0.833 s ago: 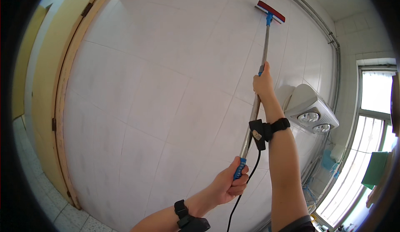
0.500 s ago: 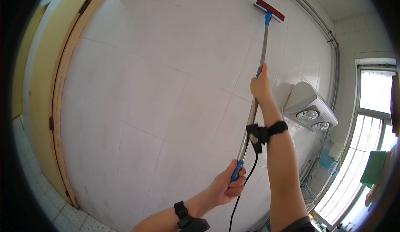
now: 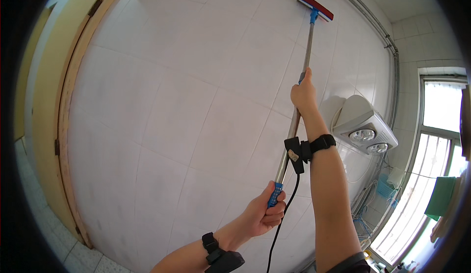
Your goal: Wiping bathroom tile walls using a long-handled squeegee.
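A long-handled squeegee point(image 3: 307, 52) with a metal pole slants up across the white tiled wall point(image 3: 162, 116). Its wide head point(image 3: 315, 7), red on top with a blue joint below, is at the upper right of the wall; whether it touches the tiles I cannot tell. My left hand point(image 3: 263, 210) is closed around the blue grip point(image 3: 275, 194) at the pole's lower end. Higher up, my right hand point(image 3: 304, 95) wraps the pole near its grey-blue collar. Each wrist wears a black strap with a small device, and a black cable point(image 3: 289, 209) hangs from the right one.
A white heater lamp unit point(image 3: 365, 123) with two round bulbs juts from the wall, right of my right forearm. Pipes point(image 3: 365, 15) run along the upper corner. A barred window point(image 3: 417, 175) and green cloth point(image 3: 439, 197) are at right, a wooden door frame point(image 3: 68, 111) at left.
Both hands and the squeegee have shifted slightly left and up in the picture. The squeegee head moved only a little. Both grips stay the same.
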Action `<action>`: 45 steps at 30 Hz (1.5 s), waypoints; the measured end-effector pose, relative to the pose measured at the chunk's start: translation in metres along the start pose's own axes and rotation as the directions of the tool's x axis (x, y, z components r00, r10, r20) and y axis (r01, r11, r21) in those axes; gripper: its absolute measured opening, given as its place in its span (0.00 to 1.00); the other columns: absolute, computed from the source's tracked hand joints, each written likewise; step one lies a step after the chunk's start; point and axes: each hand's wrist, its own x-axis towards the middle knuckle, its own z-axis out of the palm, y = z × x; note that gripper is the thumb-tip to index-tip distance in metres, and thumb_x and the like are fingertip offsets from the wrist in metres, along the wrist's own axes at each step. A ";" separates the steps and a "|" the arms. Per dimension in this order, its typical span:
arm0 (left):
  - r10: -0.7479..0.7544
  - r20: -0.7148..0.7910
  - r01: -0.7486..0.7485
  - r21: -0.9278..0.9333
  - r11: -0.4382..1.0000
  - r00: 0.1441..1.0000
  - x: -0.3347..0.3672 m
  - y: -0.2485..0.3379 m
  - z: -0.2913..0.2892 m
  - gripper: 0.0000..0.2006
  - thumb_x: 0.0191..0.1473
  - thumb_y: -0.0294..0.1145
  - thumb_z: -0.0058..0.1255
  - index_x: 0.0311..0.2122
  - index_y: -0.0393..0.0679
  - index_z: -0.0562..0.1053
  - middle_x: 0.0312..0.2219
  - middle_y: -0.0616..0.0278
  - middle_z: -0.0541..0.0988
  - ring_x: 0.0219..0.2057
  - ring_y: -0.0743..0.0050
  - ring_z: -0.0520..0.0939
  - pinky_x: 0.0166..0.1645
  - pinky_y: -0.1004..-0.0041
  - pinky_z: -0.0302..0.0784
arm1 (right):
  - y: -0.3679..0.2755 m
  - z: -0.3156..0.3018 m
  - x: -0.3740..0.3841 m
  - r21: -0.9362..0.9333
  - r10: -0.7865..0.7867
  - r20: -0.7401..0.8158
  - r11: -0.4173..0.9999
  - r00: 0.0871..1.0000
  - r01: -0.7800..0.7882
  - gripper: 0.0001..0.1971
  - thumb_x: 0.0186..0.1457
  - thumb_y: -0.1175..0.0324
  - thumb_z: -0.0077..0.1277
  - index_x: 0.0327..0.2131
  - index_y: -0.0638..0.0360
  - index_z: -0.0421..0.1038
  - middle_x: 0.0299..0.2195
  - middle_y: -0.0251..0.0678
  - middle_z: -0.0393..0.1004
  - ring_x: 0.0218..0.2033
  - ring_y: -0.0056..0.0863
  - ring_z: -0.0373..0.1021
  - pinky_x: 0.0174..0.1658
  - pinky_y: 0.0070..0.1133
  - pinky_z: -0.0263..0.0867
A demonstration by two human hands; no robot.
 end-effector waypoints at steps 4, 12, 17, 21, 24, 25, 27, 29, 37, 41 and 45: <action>-0.032 -0.065 0.029 -0.048 0.998 0.997 -0.018 -0.029 -0.030 0.21 0.51 0.55 0.27 0.22 0.47 0.60 0.07 0.74 0.50 0.07 0.87 0.46 0.11 0.85 0.40 | 0.022 0.018 -0.033 -0.096 -0.045 -0.036 0.994 0.998 0.041 0.32 0.43 0.77 0.33 0.54 0.57 0.36 0.29 0.52 0.68 0.30 0.43 0.67 0.32 0.31 0.62; -0.010 -0.036 0.010 -0.005 1.000 0.999 0.000 -0.008 -0.006 0.21 0.51 0.55 0.26 0.22 0.47 0.59 0.07 0.74 0.51 0.06 0.87 0.47 0.11 0.84 0.41 | 0.008 -0.002 -0.007 0.037 -0.002 0.008 0.999 1.000 0.002 0.34 0.43 0.77 0.34 0.54 0.56 0.32 0.27 0.51 0.68 0.28 0.42 0.67 0.31 0.30 0.62; -0.018 -0.046 0.015 -0.058 0.998 0.999 -0.016 -0.023 -0.023 0.21 0.51 0.55 0.26 0.22 0.47 0.59 0.07 0.74 0.51 0.06 0.87 0.47 0.11 0.85 0.42 | 0.011 0.009 -0.029 -0.086 -0.001 0.030 0.996 1.000 0.004 0.33 0.44 0.77 0.33 0.54 0.56 0.32 0.30 0.50 0.68 0.29 0.41 0.67 0.31 0.29 0.62; -0.020 -0.102 0.016 -0.036 0.999 0.995 -0.025 -0.033 -0.037 0.21 0.51 0.55 0.27 0.22 0.46 0.59 0.07 0.74 0.52 0.06 0.87 0.47 0.11 0.85 0.41 | 0.026 0.026 -0.042 -0.007 -0.056 -0.009 0.998 0.998 0.056 0.33 0.44 0.77 0.33 0.54 0.57 0.32 0.30 0.50 0.68 0.29 0.40 0.67 0.29 0.28 0.63; -0.011 -0.069 0.012 0.017 1.000 0.998 -0.010 -0.012 -0.015 0.21 0.51 0.55 0.27 0.21 0.47 0.58 0.07 0.74 0.51 0.06 0.87 0.47 0.11 0.85 0.41 | 0.008 0.006 -0.023 -0.016 -0.001 -0.006 1.000 1.000 0.001 0.33 0.44 0.77 0.33 0.54 0.56 0.32 0.29 0.49 0.68 0.29 0.39 0.67 0.30 0.28 0.62; -0.009 -0.068 0.011 0.019 1.000 0.998 -0.008 -0.010 -0.013 0.21 0.51 0.55 0.27 0.21 0.47 0.58 0.07 0.74 0.51 0.06 0.87 0.47 0.11 0.85 0.41 | 0.001 0.001 -0.019 -0.026 0.048 0.022 0.999 0.999 -0.047 0.33 0.44 0.77 0.33 0.54 0.54 0.32 0.29 0.49 0.68 0.29 0.39 0.67 0.30 0.28 0.62; -0.054 -0.019 0.053 -0.043 0.998 0.998 -0.005 -0.008 -0.010 0.21 0.51 0.56 0.26 0.21 0.47 0.58 0.07 0.74 0.51 0.06 0.87 0.47 0.11 0.85 0.40 | 0.004 0.000 -0.020 -0.063 0.032 0.020 0.998 0.999 -0.031 0.33 0.44 0.78 0.33 0.54 0.54 0.32 0.28 0.49 0.68 0.29 0.39 0.67 0.30 0.28 0.62; -0.042 0.024 0.043 -0.071 0.997 0.999 -0.016 -0.021 -0.031 0.21 0.51 0.55 0.26 0.21 0.47 0.58 0.07 0.74 0.51 0.06 0.87 0.47 0.11 0.85 0.41 | 0.005 0.011 -0.032 -0.089 0.000 0.034 0.996 0.999 0.003 0.33 0.44 0.78 0.33 0.54 0.54 0.32 0.28 0.49 0.69 0.28 0.40 0.67 0.30 0.28 0.62; -0.018 -0.043 0.018 0.002 1.000 0.999 -0.006 -0.008 -0.021 0.21 0.51 0.55 0.26 0.21 0.47 0.58 0.07 0.74 0.51 0.06 0.87 0.47 0.11 0.85 0.42 | 0.005 0.010 -0.018 -0.073 -0.004 -0.012 0.997 1.000 0.004 0.34 0.43 0.78 0.33 0.54 0.56 0.32 0.28 0.49 0.69 0.29 0.41 0.67 0.31 0.29 0.63; -0.051 0.000 0.051 -0.078 0.996 0.999 -0.009 -0.017 -0.031 0.21 0.51 0.55 0.27 0.21 0.47 0.58 0.07 0.74 0.50 0.06 0.87 0.47 0.11 0.84 0.42 | 0.009 0.014 -0.026 -0.150 0.008 0.015 0.989 1.000 -0.006 0.34 0.43 0.78 0.33 0.54 0.56 0.31 0.27 0.49 0.69 0.28 0.40 0.67 0.30 0.29 0.63; -0.060 -0.089 0.049 -0.122 0.991 0.994 -0.021 -0.034 -0.055 0.21 0.51 0.56 0.27 0.21 0.47 0.58 0.07 0.74 0.50 0.06 0.87 0.47 0.11 0.84 0.41 | 0.030 0.036 -0.045 -0.160 -0.076 -0.034 0.985 0.996 0.070 0.34 0.43 0.79 0.34 0.54 0.58 0.31 0.23 0.47 0.69 0.25 0.39 0.67 0.26 0.28 0.63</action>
